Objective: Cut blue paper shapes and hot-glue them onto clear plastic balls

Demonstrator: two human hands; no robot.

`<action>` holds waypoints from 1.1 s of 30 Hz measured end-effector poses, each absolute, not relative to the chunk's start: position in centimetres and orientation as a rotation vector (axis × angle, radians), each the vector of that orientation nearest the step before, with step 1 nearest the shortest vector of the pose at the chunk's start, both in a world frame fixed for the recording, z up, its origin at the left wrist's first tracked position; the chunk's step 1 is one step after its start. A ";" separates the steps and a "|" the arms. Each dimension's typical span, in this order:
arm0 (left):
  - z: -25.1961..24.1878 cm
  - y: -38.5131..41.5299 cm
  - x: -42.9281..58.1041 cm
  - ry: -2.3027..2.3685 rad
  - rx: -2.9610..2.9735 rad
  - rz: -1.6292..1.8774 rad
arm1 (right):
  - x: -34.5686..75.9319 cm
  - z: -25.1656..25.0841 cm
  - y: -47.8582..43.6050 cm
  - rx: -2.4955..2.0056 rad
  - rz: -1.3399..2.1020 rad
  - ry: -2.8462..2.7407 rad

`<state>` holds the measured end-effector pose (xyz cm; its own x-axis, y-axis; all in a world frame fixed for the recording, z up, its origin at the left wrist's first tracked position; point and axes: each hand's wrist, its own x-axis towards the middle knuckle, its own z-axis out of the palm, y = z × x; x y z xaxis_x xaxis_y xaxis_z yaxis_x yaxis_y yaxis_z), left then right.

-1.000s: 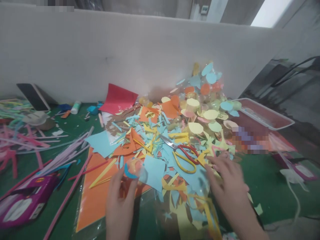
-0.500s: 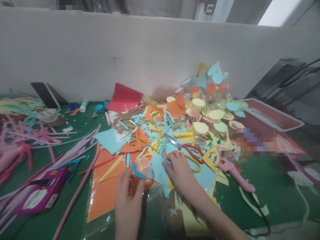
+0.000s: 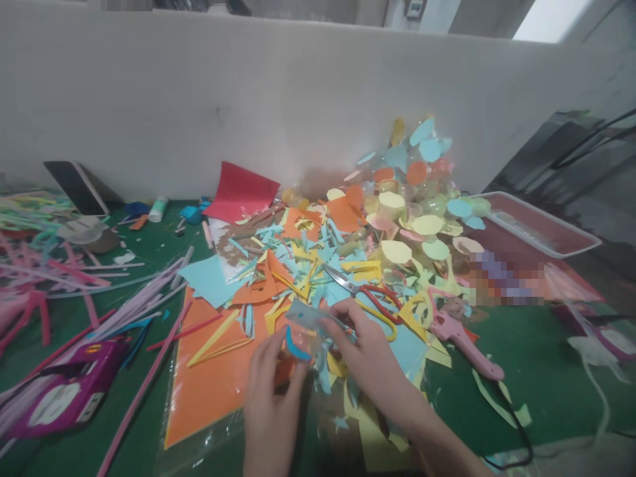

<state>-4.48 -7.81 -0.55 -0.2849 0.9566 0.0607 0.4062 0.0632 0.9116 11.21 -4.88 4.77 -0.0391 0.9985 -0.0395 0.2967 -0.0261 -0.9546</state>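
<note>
Between the thumb and fingers of my left hand is a clear rounded plastic piece with a blue edge. My right hand pinches a light blue sheet of paper, tilted up just behind and above the plastic piece. Whether paper and plastic touch is hard to tell. Beyond my right hand lie scissors with red and yellow handles, blades partly apart. Blue, yellow and orange paper scraps spread around both hands.
Clear plastic balls with paper discs are heaped at the back right, beside a clear tray. A pink glue gun with a cord lies right. Pipe cleaners and a purple box lie left. A phone leans on the wall.
The light blue paper has been lifted and tilted from lying flat. My left hand with the plastic piece has moved right, closer to my right hand. The view has shifted slightly.
</note>
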 end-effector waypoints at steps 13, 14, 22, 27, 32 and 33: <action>-1.0 -8.1 -4.4 1.741 1.347 1.233 | 11.0 4.8 -6.2 -1.312 1.142 -1.506; -1.0 -8.1 -4.4 1.742 1.360 1.235 | 11.0 4.7 -6.2 -1.293 1.105 -1.544; -0.2 -8.3 -4.4 1.810 1.408 1.140 | 11.4 3.8 -6.9 -1.124 0.850 -1.854; -0.6 -8.5 -4.5 1.793 1.318 1.170 | 11.2 4.2 -7.1 -1.095 0.718 -1.946; -0.3 -8.7 -4.4 1.748 1.296 1.184 | 11.1 4.1 -7.4 -1.106 0.639 -2.032; -0.2 -8.7 -4.3 1.749 1.284 1.181 | 11.1 4.0 -7.5 -1.107 0.629 -2.048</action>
<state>-4.33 -8.73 -0.18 -0.3010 0.9536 0.0026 0.3589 0.1108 0.9268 11.11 -7.46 4.04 -0.3771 0.8544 0.3577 0.5066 0.5135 -0.6926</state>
